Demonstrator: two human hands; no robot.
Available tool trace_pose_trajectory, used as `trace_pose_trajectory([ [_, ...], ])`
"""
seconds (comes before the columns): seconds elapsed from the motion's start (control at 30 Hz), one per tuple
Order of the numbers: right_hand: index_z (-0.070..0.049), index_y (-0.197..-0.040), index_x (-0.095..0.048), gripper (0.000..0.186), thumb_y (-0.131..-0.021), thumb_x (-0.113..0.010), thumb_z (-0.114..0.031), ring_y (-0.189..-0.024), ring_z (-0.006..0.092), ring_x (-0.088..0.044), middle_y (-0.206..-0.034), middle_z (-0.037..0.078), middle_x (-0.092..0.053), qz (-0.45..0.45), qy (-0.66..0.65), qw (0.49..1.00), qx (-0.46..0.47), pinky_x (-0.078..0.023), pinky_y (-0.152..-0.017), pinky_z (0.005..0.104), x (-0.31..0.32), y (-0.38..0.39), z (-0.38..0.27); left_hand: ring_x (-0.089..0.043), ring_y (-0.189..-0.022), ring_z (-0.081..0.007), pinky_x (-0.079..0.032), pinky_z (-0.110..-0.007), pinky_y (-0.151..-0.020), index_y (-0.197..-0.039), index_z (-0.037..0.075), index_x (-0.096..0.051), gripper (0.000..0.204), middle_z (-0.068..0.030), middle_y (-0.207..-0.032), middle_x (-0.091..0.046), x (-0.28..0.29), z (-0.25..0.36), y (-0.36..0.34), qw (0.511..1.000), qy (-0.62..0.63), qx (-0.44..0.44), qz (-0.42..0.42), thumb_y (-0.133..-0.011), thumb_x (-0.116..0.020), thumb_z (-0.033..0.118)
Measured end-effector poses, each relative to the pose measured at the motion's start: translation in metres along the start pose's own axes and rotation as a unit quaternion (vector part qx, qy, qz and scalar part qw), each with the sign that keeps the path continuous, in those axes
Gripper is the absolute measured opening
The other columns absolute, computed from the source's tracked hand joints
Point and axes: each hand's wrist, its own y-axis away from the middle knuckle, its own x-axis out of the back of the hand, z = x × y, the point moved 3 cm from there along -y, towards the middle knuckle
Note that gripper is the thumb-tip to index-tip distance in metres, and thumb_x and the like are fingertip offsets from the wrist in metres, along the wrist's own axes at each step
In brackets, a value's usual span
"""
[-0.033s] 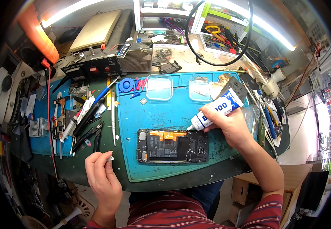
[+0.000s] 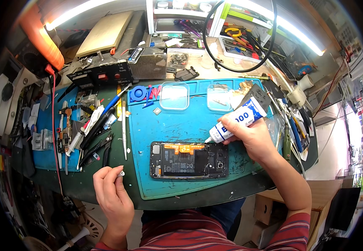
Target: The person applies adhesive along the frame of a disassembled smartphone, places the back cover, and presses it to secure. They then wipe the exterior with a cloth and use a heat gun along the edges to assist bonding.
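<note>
An opened smartphone [image 2: 177,163], its battery and orange flex cable exposed, lies lengthwise on the blue silicone mat [image 2: 144,125]. My right hand [image 2: 252,138] grips a white-and-blue glue tube [image 2: 242,115], tilted down to the left, with its nozzle at the phone's top edge, right of the orange flex. Whether the tip touches the frame I cannot tell. My left hand [image 2: 110,188] is off the mat's lower left, away from the phone, pinching a small white piece [image 2: 122,172], perhaps a cap.
Two clear plastic trays [image 2: 174,94] [image 2: 219,102] and a blue spool [image 2: 138,93] sit along the mat's back. Pliers and pens [image 2: 106,121] crowd the left; screwdrivers [image 2: 294,125] lie right. A metal bench device [image 2: 102,73], tool shelves [image 2: 238,37] and a hanging black cable loop stand behind.
</note>
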Motion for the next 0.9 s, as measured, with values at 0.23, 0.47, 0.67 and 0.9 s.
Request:
trace_pose_trajectory([
  [0.23,0.001,-0.110,-0.060,0.031,-0.087,-0.075,-0.014,-0.079,0.0180,-0.071,-0.092,0.009,-0.069,-0.001,0.000,1.000,-0.003,-0.059,-0.058,0.0284,0.002,0.000,0.000,-0.057,-0.090,-0.0279,-0.049,-0.034,-0.075,-0.111,-0.003,-0.062,0.020,-0.0155,-0.106,-0.052,0.001,-0.001,0.000,1.000,-0.016,-0.026,-0.004,-0.093,-0.052,-0.008],
  [0.47,0.002,-0.108,-0.060,0.029,-0.088,-0.075,-0.014,-0.080,0.0185,-0.071,-0.091,0.009,-0.069,-0.004,0.005,1.000,0.006,-0.059,-0.058,0.0286,0.005,0.001,-0.001,-0.056,-0.091,-0.0279,-0.049,-0.035,-0.075,-0.111,-0.003,-0.061,0.020,-0.0156,-0.106,-0.052,0.000,-0.002,0.001,1.000,-0.016,-0.024,-0.003,-0.093,-0.052,-0.008],
  [0.67,0.002,-0.107,-0.060,0.030,-0.088,-0.075,-0.016,-0.079,0.0187,-0.071,-0.091,0.009,-0.069,-0.005,0.004,1.000,0.004,-0.059,-0.058,0.0287,0.009,0.001,0.000,-0.056,-0.090,-0.0279,-0.048,-0.035,-0.075,-0.111,-0.003,-0.061,0.020,-0.0157,-0.105,-0.052,0.000,0.000,0.000,1.000,-0.014,-0.020,-0.005,-0.094,-0.052,-0.008],
  [0.9,0.002,-0.107,-0.060,0.030,-0.088,-0.075,-0.017,-0.079,0.0191,-0.071,-0.091,0.010,-0.069,0.008,0.003,1.000,0.009,-0.059,-0.058,0.0286,0.012,0.004,-0.001,-0.056,-0.091,-0.0283,-0.049,-0.035,-0.076,-0.110,-0.003,-0.061,0.020,-0.0156,-0.106,-0.052,-0.001,-0.001,0.000,1.000,-0.014,-0.017,-0.001,-0.094,-0.052,-0.008],
])
